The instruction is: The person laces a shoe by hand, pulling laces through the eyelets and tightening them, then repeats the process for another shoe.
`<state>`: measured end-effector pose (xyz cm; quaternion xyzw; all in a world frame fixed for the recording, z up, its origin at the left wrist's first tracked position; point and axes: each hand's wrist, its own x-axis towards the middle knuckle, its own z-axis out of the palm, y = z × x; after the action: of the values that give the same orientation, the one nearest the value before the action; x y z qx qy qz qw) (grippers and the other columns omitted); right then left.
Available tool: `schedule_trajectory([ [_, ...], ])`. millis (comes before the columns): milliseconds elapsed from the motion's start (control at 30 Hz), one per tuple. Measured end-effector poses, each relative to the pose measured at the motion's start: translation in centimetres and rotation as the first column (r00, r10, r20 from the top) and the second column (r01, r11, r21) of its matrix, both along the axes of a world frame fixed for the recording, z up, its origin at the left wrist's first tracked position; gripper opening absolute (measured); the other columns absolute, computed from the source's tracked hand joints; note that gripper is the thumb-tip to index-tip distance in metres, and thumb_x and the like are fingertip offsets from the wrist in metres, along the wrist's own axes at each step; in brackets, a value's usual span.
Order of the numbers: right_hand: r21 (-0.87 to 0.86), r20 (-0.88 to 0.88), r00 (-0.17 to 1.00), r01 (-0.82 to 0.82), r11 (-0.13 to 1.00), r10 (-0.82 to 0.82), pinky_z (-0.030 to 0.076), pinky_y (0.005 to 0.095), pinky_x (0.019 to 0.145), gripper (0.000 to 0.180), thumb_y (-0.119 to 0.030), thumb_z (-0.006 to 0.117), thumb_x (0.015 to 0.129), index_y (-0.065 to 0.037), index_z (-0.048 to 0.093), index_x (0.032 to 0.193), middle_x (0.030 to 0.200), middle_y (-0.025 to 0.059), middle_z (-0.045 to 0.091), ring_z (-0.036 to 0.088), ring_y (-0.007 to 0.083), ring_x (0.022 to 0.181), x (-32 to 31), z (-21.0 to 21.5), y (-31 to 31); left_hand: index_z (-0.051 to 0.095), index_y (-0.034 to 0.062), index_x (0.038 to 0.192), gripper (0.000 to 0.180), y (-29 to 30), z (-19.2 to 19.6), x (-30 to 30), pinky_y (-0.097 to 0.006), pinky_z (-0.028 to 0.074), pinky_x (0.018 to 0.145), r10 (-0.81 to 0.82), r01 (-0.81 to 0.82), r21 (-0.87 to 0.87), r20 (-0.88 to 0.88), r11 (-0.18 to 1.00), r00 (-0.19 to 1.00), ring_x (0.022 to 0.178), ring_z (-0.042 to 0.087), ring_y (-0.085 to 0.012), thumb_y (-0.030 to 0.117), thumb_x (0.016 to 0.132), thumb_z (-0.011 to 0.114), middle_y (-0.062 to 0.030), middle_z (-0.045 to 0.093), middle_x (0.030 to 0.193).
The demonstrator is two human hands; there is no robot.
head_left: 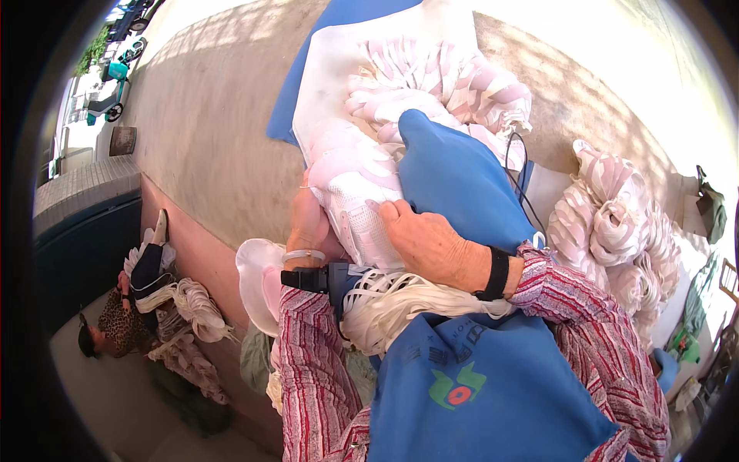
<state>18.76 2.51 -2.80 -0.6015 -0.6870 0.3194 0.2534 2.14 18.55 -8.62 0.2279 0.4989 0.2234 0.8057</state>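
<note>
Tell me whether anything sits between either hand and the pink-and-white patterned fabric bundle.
Nothing visible does. The right hand lies flat on the pink-and-white patterned fabric bundle, and the left hand presses its side. A blue cloth only lies beside the right hand.

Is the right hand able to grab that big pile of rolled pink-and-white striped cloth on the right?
Probably yes. The right hand rests on the white mesh fabric bundle, and the pile of rolled pink-and-white striped cloth lies apart to its right, with only a thin black cord between.
</note>
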Motion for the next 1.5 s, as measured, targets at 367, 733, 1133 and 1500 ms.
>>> schedule_trajectory([
  [367,-0.216,0.026,0.997,0.078,0.973,-0.074,0.055,0.0465,0.072,0.044,-0.004,0.065,0.075,0.006,0.041,0.111,0.099,0.0281,0.058,0.066,0.043,0.083,-0.5,0.1,0.4,0.046,-0.0023,0.133,0.05,-2.1,0.5,0.6,-0.037,0.044,0.101,0.003,0.042,0.347,-0.128,0.937,0.992,0.116,0.056,-0.0249,0.035,0.103,0.036,-0.0151,0.057,0.128],
  [733,-0.184,0.161,0.987,0.06,0.981,-0.03,0.056,0.0452,0.073,0.045,-0.005,0.072,0.072,0.007,0.042,0.104,0.098,0.0297,0.059,0.066,0.0422,0.086,0.6,-1.5,1.4,0.024,-0.0066,0.146,0.07,-5.5,3.4,1.0,-0.032,0.034,0.107,-0.075,0.43,0.595,-0.526,0.68,0.847,0.13,0.043,-0.0255,0.041,0.099,0.044,-0.0194,0.042,0.142],
  [1133,-0.017,0.236,0.972,0.009,1.0,-0.005,0.054,0.0478,0.071,0.024,0.004,0.053,0.08,0.011,0.047,0.101,0.092,0.0315,0.06,0.065,0.0453,0.082,0.1,-1.2,1.7,0.021,-0.0067,0.146,0.08,-3.5,0.2,-0.2,-0.037,0.029,0.111,-0.055,0.524,0.551,-0.653,0.649,0.755,0.135,0.038,-0.035,0.045,0.093,0.052,-0.031,0.035,0.144],
  [1500,0.012,0.184,0.983,-0.022,1.0,0.019,0.053,0.0491,0.075,0.022,0.002,0.055,0.078,0.01,0.051,0.098,0.09,0.0311,0.062,0.064,0.0457,0.085,0.1,-1.3,2.9,0.013,-0.0107,0.144,0.095,-3.6,2.1,-1.2,-0.043,0.032,0.11,-0.039,0.632,0.509,-0.76,0.585,0.648,0.131,0.039,-0.0453,0.042,0.083,0.063,-0.0377,0.036,0.139],
])
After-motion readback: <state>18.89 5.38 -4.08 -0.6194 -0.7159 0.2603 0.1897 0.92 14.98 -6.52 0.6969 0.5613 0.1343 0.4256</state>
